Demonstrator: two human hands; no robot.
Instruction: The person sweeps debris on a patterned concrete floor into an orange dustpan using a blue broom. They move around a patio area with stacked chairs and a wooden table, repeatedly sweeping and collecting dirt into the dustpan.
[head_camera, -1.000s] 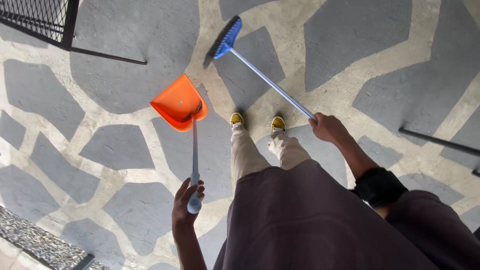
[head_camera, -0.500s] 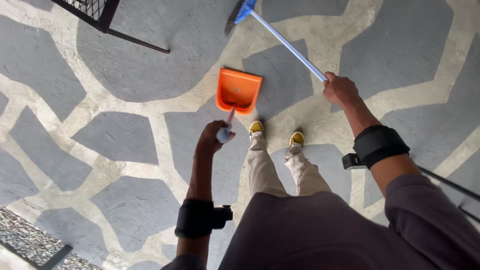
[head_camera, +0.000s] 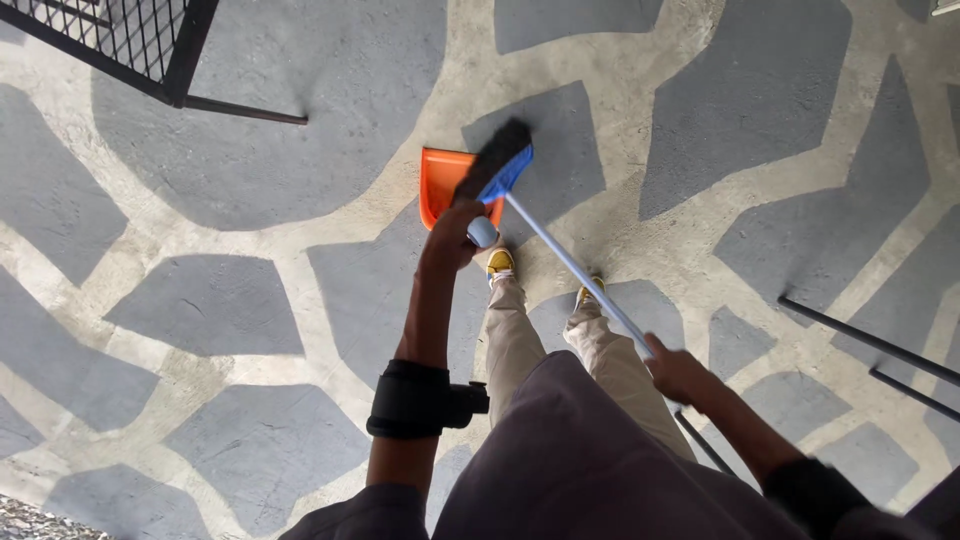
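Observation:
My left hand (head_camera: 452, 235) grips the pale top end of a long-handled orange dustpan (head_camera: 441, 181), whose pan rests on the grey stone-patterned floor ahead of my feet. My right hand (head_camera: 678, 373) holds the light metal shaft of a broom (head_camera: 570, 262). The broom's blue head with dark bristles (head_camera: 497, 164) lies across the front of the orange pan, partly hiding it. A black strap sits on my left forearm (head_camera: 417, 399). My yellow shoes (head_camera: 500, 262) stand just behind the pan.
A black metal grille frame (head_camera: 150, 50) stands at the upper left with a bar along the floor. Thin black metal rods (head_camera: 865, 340) cross the floor at the right. The paving is grey stone patches with pale mortar bands.
The broom head has swung from the upper floor down onto the orange dustpan. My right hand dropped lower and to the right; the pan and my left hand stayed near my feet.

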